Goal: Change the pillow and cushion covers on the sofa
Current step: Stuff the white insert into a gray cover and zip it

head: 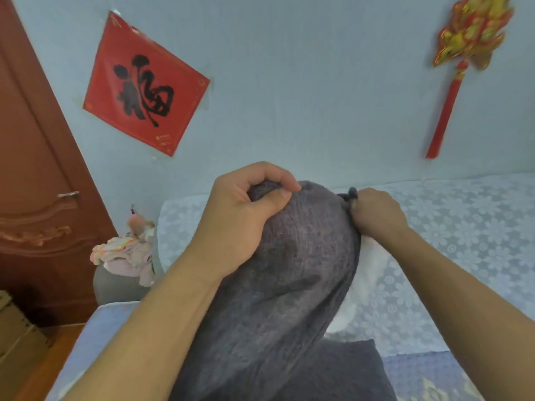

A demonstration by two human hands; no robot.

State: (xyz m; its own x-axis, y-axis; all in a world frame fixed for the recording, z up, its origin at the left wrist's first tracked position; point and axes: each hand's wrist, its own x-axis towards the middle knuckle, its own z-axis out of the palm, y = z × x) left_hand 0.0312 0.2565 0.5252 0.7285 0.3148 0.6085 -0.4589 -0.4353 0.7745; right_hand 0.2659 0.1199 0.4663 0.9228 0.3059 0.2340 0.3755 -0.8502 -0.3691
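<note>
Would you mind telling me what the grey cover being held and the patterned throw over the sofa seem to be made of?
The grey cover looks like a soft, matte knitted or chenille-type fabric: its surface is nubbly, with faint ribbing, and it bunches under the left hand and right hand. The sofa throw looks like thin pale lace or woven cloth with a repeating flower pattern.

A red square paper sheet point(146, 83), hung cornerwise on the wall point(304, 96) toward its left edge beside the door point(31, 169), bore one large black brush character, 福. Small gold print at the sheet's lower corner was too small to read.
</note>
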